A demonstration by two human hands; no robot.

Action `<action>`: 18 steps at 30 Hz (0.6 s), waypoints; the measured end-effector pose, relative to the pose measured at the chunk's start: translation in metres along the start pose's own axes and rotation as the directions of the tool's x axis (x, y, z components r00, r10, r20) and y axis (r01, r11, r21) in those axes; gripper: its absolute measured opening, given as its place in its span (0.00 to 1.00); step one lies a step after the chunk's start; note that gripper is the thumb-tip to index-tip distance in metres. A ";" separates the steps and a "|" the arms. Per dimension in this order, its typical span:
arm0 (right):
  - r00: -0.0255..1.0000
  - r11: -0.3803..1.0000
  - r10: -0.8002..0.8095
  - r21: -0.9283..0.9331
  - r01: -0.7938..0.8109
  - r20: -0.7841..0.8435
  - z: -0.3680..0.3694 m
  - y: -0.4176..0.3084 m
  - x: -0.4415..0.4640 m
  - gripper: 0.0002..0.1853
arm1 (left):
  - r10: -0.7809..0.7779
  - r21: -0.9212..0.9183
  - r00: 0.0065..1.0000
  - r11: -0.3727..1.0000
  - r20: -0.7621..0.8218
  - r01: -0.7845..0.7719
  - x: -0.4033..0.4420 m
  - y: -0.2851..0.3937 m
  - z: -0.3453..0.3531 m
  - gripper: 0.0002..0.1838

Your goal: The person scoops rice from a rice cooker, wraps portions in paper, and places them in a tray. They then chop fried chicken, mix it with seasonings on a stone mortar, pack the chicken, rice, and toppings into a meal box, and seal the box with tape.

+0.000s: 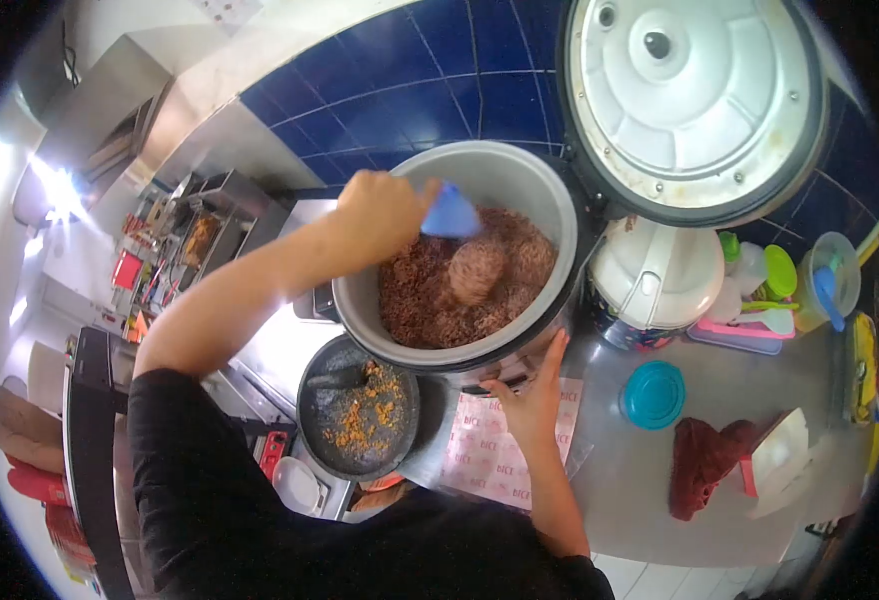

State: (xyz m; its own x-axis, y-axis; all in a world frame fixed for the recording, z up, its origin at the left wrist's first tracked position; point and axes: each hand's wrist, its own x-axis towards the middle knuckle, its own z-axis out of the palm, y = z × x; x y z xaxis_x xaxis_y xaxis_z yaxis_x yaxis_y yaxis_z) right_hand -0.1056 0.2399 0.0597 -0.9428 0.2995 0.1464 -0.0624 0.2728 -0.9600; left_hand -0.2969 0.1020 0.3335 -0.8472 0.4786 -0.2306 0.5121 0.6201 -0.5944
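Note:
A large rice cooker [358, 318] stands on the counter with a grey inner pot full of reddish-brown rice [415, 300]. Several rounded mounds show on the rice. My left hand [388, 212] reaches over the pot's left rim, closed around a blue rice paddle [450, 212]. The paddle's blade is slightly blurred and meets the rice near the back. Low on the cooker's front right, my right hand [532, 400] holds its outer wall, thumb and fingers apart. Behind and to the right, the cooker's round lid [700, 100] is raised.
Left of my right arm is a dark stone mortar [360, 455] with orange crumbs and a pestle. Printed pink paper [490, 445] lies before the cooker. On the right are a second, white-lidded cooker [650, 275], a teal lid [654, 395], a dark red cloth [702, 468] and plastic utensils [765, 320].

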 end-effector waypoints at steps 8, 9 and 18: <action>1.000 0.993 0.010 0.114 -0.010 -0.007 0.007 0.012 0.001 0.74 | 0.232 0.110 0.722 0.913 0.652 -0.393 0.093 -0.043 0.193 0.14; 1.000 0.993 0.009 0.117 -0.009 0.004 0.007 0.015 0.001 0.74 | 0.269 0.113 0.631 0.860 0.728 -0.497 0.094 -0.042 0.204 0.14; 1.000 0.998 0.020 0.053 -0.020 0.002 0.007 0.012 0.000 0.74 | 0.275 -0.599 0.650 0.721 0.708 0.347 0.084 -0.016 0.194 0.15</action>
State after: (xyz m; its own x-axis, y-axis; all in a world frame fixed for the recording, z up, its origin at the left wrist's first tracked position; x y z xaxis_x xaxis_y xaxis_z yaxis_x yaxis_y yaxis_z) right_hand -0.1089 0.2374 0.0467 -0.9447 0.3028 0.1262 -0.0603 0.2180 -0.9741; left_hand -0.4043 0.0113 0.1739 -0.5104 0.0418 -0.8589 0.1601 0.9860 -0.0472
